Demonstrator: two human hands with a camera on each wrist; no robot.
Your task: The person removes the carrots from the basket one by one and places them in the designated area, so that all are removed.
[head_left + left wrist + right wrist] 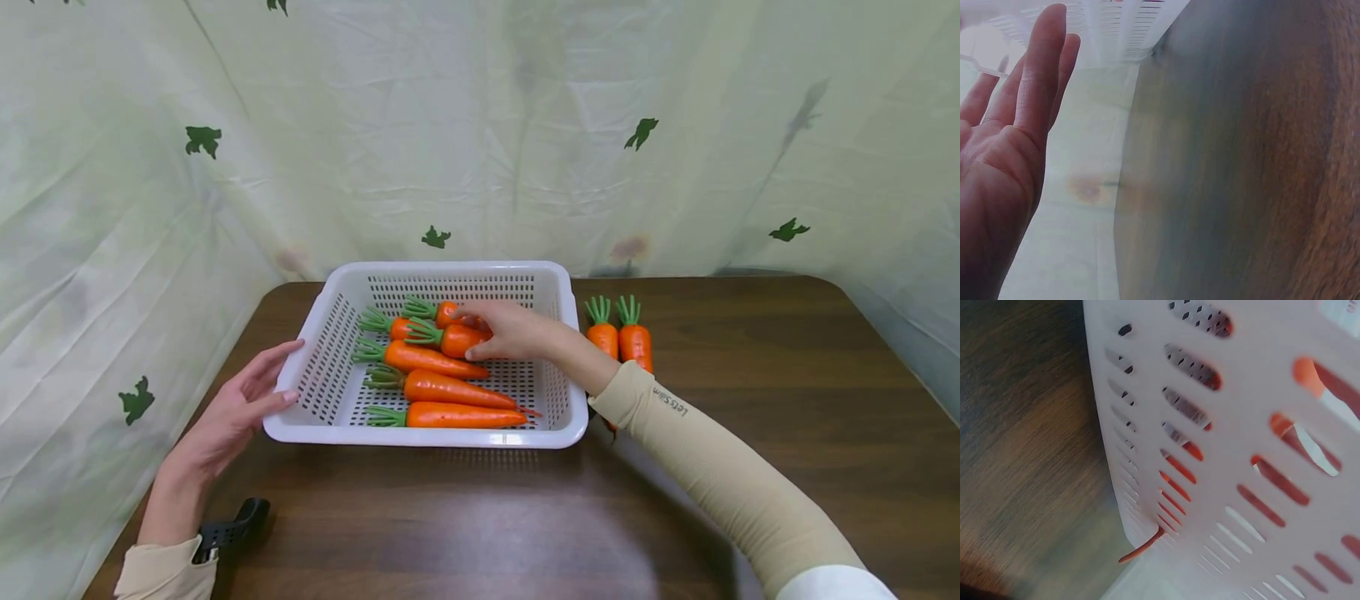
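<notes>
A white slotted plastic basket (427, 436) on the table holds several orange carrots with green tops. My right hand (513, 329) reaches over its right rim and grips a carrot (457, 340), thumb on the near side and fingers on the far side. Below it lie a long carrot (435, 361), another with a thin root (457, 390) and one along the front (465, 415). My left hand (243, 398) is at the left rim, its straight fingers (1044, 75) against the basket's outside. In the right wrist view the basket wall (1222, 444) hides the right hand.
Two more carrots, one (602, 337) beside another (636, 343), lie on the brown wooden table (750, 375) right of the basket, partly hidden by the right forearm. A pale curtain with green leaf shapes (480, 150) hangs behind. A thin root tip (1141, 547) pokes through a basket slot.
</notes>
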